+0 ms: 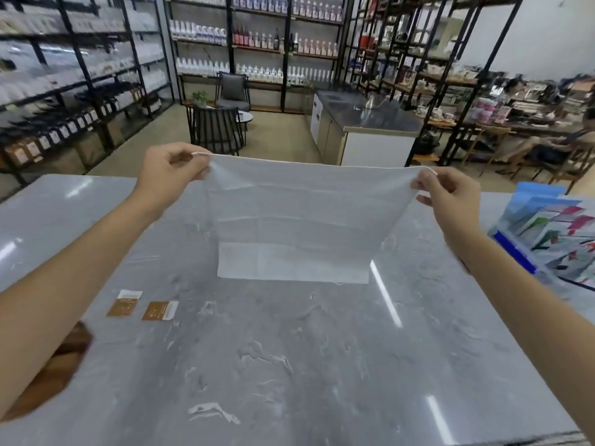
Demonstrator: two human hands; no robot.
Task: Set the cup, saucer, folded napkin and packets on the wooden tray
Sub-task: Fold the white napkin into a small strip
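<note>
Nearest, at 8 o'clock under the left forearm, a corner of the tray shows at the counter edge, nothing visible on that part. Just beyond, 2 packets lie flat on the counter, side by side. Further out at 12 o'clock the napkin hangs spread open, its lower edge resting on the counter. The left hand pinches its upper corner at 11 o'clock, the right hand the corner at 1 o'clock. I'd say she's at the folding step; next, bring the top edge down to the bottom evenly. No cup or saucer in sight
</note>
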